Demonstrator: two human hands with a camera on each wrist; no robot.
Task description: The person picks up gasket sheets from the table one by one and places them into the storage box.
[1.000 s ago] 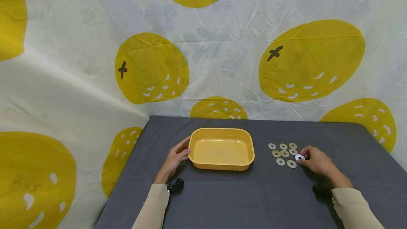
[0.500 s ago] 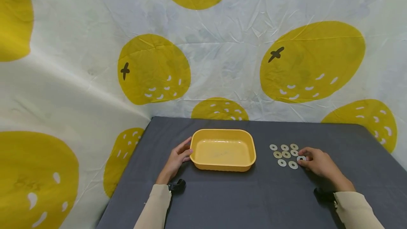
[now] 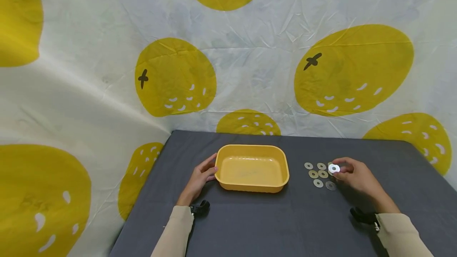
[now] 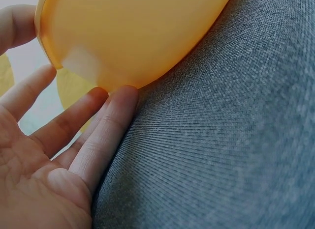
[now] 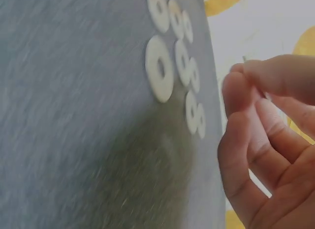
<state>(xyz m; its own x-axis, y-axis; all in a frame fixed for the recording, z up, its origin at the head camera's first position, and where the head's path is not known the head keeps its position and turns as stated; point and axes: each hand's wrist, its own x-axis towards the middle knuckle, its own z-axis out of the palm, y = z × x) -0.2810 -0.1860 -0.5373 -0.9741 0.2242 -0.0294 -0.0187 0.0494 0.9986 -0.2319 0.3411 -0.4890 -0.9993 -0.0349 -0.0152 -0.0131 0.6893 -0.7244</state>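
In the head view my left hand [image 3: 197, 179] holds the left side of a yellow plastic tray [image 3: 251, 188], the thumb at the rim. In the left wrist view the fingertips [image 4: 123, 94] touch the tray's outer wall [image 4: 133, 37] low down, close to the cloth. My right hand [image 3: 357, 175] pinches a shiny flat washer [image 3: 330, 168] between thumb and fingertips, raised above the others. Several more washers [image 3: 318, 183] lie flat in a loose cluster beneath and left of it. The right wrist view shows the pinching fingers [image 5: 236, 94] but hardly any of the held washer.
A dark grey cloth [image 3: 271, 225] covers the table. Behind it and at the left hangs a white curtain [image 3: 250, 78] printed with large yellow fruit. The tray stands left of the washers, with bare cloth between them.
My right hand has lifted one washer off the cloth from the right side of the cluster, up and slightly left. The left hand stays at the tray.
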